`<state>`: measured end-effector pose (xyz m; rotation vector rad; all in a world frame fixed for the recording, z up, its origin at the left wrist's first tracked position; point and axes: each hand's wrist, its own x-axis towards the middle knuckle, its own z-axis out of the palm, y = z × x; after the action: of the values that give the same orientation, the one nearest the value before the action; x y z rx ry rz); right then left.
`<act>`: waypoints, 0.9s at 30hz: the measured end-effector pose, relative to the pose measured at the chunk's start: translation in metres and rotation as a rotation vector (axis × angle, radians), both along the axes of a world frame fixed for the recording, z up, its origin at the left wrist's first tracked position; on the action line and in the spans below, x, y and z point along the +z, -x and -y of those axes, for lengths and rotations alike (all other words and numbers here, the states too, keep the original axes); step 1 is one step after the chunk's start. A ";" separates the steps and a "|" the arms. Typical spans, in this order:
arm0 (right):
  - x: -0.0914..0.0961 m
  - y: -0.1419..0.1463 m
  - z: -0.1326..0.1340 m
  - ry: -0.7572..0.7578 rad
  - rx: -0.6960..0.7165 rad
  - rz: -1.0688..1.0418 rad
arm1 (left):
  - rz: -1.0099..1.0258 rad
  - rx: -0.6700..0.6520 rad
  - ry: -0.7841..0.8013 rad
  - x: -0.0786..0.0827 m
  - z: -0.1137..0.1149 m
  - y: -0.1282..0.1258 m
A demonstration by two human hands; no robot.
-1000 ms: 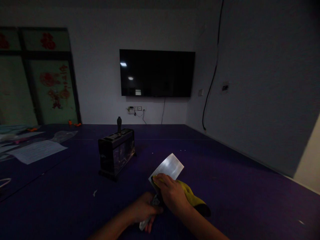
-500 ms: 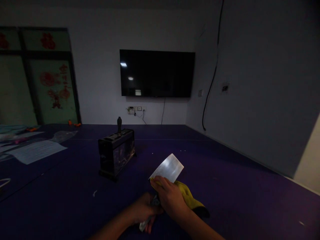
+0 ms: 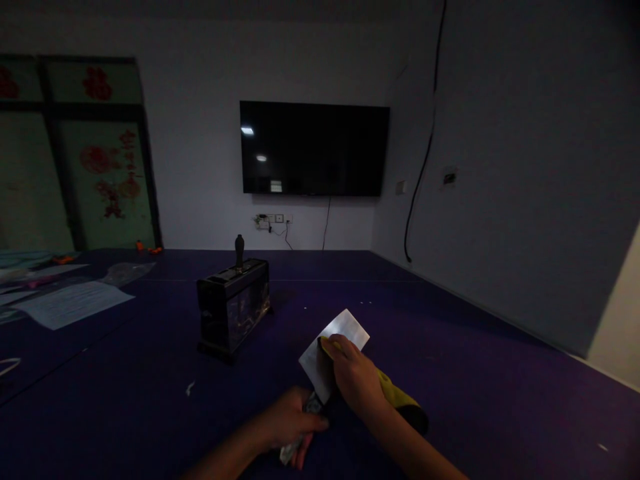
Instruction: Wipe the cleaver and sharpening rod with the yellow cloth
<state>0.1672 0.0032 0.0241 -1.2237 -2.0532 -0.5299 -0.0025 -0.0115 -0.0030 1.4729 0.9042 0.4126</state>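
A cleaver (image 3: pixel 314 363) with a broad, shiny blade tilts up and away to the right above the purple table. My left hand (image 3: pixel 293 421) is wrapped around its handle, part of which pokes out below the fingers. On the blade's face, my right hand (image 3: pixel 356 375) presses a yellow cloth (image 3: pixel 395 393) with a dark side. The cloth's loose end trails down to the right behind my right wrist. Much of the handle is hidden by my left fingers.
A black knife block (image 3: pixel 235 307) with one dark-handled tool (image 3: pixel 239 252) upright in it stands left of centre. Papers (image 3: pixel 77 303) and a clear plastic bag (image 3: pixel 127 272) lie at the left. A black cable (image 3: pixel 423 173) hangs along the right wall.
My right hand and the cloth have slid up and right across the blade, uncovering its lower part near the handle. My left hand has stayed nearly still.
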 end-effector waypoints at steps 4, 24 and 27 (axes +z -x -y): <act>-0.003 0.000 0.001 -0.023 -0.001 -0.008 | 0.000 0.001 -0.014 -0.002 -0.001 -0.002; 0.009 -0.003 -0.002 0.010 -0.076 0.019 | -0.027 -0.002 0.004 0.005 0.002 -0.006; 0.007 0.003 0.002 0.013 -0.039 0.036 | -0.005 0.014 -0.013 0.002 0.000 -0.007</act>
<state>0.1638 0.0016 0.0312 -1.2730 -2.0691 -0.5617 0.0043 -0.0119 -0.0009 1.4806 0.9172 0.4259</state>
